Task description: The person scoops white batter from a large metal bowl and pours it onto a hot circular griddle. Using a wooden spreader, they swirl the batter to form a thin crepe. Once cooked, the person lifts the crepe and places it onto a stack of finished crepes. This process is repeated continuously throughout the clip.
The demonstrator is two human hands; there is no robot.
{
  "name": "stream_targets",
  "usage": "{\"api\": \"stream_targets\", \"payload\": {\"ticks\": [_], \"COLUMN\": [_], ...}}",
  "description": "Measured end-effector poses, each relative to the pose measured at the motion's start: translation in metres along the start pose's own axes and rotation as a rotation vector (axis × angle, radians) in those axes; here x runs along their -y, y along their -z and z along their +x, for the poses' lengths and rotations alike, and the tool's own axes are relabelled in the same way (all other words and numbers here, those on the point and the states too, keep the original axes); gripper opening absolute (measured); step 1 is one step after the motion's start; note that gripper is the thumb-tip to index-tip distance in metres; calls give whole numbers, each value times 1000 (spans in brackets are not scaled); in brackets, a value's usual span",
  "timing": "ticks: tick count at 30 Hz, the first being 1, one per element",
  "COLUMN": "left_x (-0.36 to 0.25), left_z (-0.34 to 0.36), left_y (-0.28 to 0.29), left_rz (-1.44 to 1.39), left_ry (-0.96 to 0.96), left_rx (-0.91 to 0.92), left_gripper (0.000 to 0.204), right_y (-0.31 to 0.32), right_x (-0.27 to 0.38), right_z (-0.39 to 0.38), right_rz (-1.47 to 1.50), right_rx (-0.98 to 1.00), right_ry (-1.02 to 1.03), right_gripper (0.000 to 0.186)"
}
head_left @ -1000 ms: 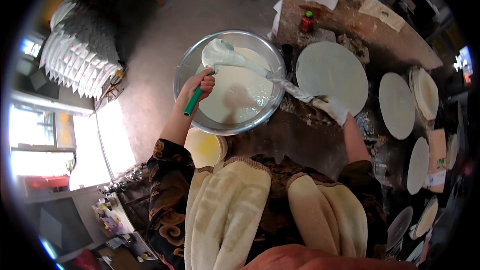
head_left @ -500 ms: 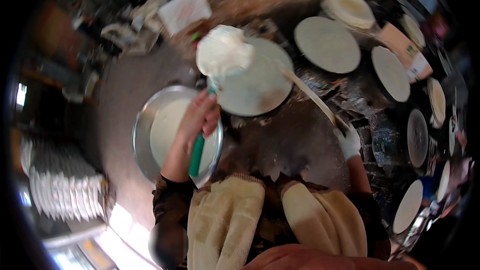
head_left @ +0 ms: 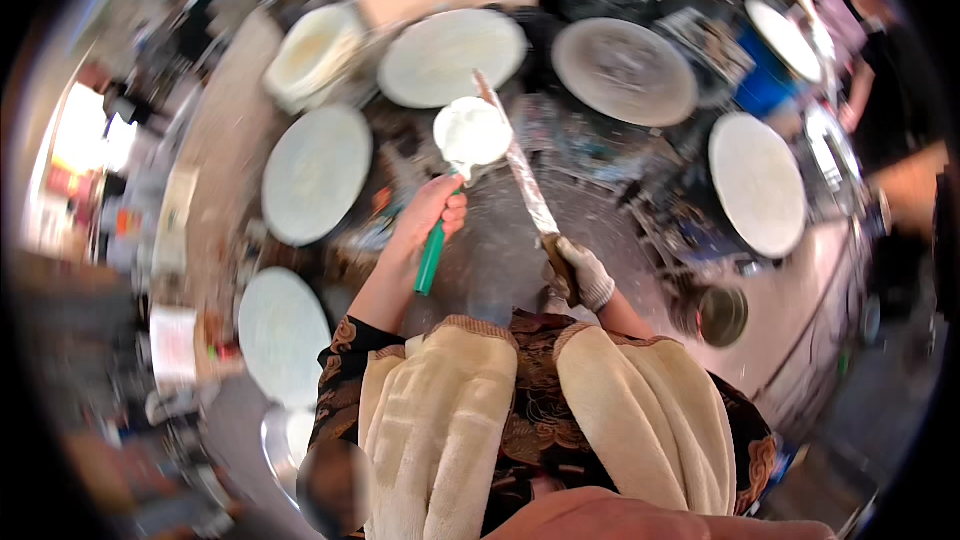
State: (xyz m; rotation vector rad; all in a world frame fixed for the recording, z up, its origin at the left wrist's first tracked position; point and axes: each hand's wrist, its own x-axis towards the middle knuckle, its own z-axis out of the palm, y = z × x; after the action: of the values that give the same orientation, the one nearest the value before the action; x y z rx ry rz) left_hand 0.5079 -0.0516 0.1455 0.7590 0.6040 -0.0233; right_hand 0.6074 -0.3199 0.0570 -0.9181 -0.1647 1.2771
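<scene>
At the far left, blurred, we see a white sheet of paper with reddish print (head_left: 173,345) on a long, curved brown counter (head_left: 222,135), and below it a silver metal basin (head_left: 270,445), partly hidden by our dark patterned sleeve (head_left: 337,370). Next come a large pale round disc (head_left: 282,335), a similar whitish disc (head_left: 318,175) above it, and a stack of cream round sheets (head_left: 313,52) near the top. Our bare left hand (head_left: 432,215) is clamped around a green-handled ladle (head_left: 430,262), whose round bowl, heaped with thick white batter (head_left: 472,130), is raised in front of us, below a broad off-white disc (head_left: 452,57). Just to its right slants a long, flat wooden stick coated in white (head_left: 525,180); we cannot tell whether the two touch. Our right hand in a pale glove (head_left: 588,275) is closed around the stick's bare brown lower end. Further right are a grey-brown mottled disc (head_left: 625,72), a round metal tin (head_left: 722,316), an upright-looking white oval disc (head_left: 757,185), a blue barrel (head_left: 762,80) and, at the edge, a dark-clothed person (head_left: 885,90)
</scene>
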Motion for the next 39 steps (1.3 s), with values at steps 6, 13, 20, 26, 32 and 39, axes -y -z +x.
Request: {"api": "stream_targets", "payload": {"ticks": [6,13,20,26,32,39], "left_x": [-16,-21,17,1,-63,-80], "left_z": [172,352,503,579,598,625], "left_y": [-89,-217,-267,-228,-221,-230], "left_rz": [175,398,731,1216,1609,1701], "left_ry": [237,271,69,-458,-1100,-1229], "left_rx": [204,586,570,581,976,918], "left_gripper": [11,11,13,42,49,57], "right_y": [67,149,171,156,132,119], "right_x": [72,132,169,133,140,211], "right_z": [10,46,124,139,143,208], "right_rz": [-61,41,114,13,-99,209], "right_rx": [-444,-804,-1305,-1466,-1547,-1386], "right_ry": [95,378,442,436,355,315], "right_gripper": [52,50,38,45,50,49]}}
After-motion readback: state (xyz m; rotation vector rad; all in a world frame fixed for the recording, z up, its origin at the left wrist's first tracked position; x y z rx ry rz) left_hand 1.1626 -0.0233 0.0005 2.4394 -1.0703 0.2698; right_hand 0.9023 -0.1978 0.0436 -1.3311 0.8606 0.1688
